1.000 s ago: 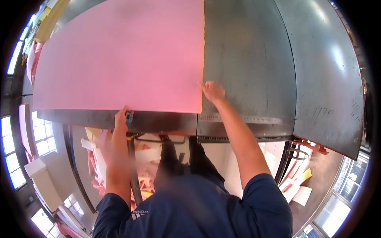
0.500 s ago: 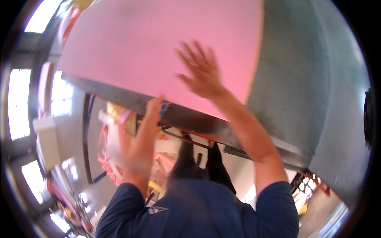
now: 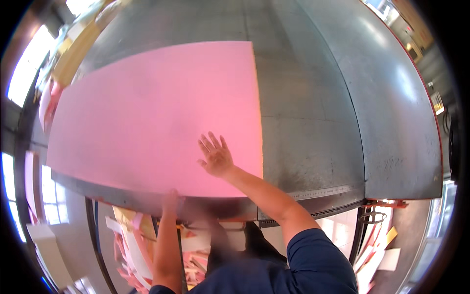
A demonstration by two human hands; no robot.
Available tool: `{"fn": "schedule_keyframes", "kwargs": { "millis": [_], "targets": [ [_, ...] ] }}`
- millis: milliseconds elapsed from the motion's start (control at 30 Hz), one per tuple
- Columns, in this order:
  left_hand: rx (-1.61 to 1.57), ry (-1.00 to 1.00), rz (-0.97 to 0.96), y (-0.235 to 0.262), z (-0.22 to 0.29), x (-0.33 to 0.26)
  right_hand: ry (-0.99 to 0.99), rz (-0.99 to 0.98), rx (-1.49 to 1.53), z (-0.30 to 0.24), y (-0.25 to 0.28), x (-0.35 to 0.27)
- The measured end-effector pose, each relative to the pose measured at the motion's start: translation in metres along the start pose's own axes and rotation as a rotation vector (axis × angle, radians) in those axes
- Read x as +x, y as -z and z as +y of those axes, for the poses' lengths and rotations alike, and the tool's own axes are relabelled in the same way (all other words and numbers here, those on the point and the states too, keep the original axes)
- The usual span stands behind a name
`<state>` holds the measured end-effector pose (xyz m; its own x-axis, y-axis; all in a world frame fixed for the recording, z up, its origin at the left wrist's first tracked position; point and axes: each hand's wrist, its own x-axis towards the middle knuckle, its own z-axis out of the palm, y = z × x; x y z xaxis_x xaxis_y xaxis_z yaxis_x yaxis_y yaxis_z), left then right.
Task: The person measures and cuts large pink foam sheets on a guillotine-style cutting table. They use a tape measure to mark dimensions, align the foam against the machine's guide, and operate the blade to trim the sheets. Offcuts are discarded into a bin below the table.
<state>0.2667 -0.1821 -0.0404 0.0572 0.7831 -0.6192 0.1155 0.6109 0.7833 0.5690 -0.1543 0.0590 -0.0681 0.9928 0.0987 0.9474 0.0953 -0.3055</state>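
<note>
A large flat pink foam-like sheet lies on a grey metal table, its right edge straight and slightly yellowish. My right hand is open over the sheet's near right part, fingers spread; whether the palm touches it I cannot tell. My left hand is at the sheet's near edge, by the dark front rim of the table. Motion blur smears its fingers, so its grip and anything in it are not clear.
Below the table's front edge lie pink and white offcuts. More scraps sit under the right end. A raised grey panel with a red edge flanks the table at right. Yellowish blocks stand at the far left.
The view has tilted up, showing the sheet's far edge and more table. My right hand, blurred before, is now sharp and nearer the sheet's front. A small blue thing beside my left hand no longer shows.
</note>
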Motion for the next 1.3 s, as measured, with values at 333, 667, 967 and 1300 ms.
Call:
{"fn": "schedule_keyframes", "kwargs": {
  "millis": [333,667,967,1300],
  "targets": [
    [0.052,0.135,0.128,-0.024,0.011,-0.016,-0.358,0.072,-0.009,0.11,-0.034,-0.055],
    [-0.044,0.076,0.182,-0.023,-0.007,-0.026,-0.213,0.364,-0.01,0.142,-0.119,-0.061],
    [-0.093,0.197,0.262,0.055,-0.008,-0.107,-0.363,-0.08,-0.287,0.077,-0.055,-0.036],
    [-0.504,0.07,0.222,0.156,-0.124,-0.197,-0.351,-0.047,-0.333,0.009,-0.098,-0.092]
  ]
}}
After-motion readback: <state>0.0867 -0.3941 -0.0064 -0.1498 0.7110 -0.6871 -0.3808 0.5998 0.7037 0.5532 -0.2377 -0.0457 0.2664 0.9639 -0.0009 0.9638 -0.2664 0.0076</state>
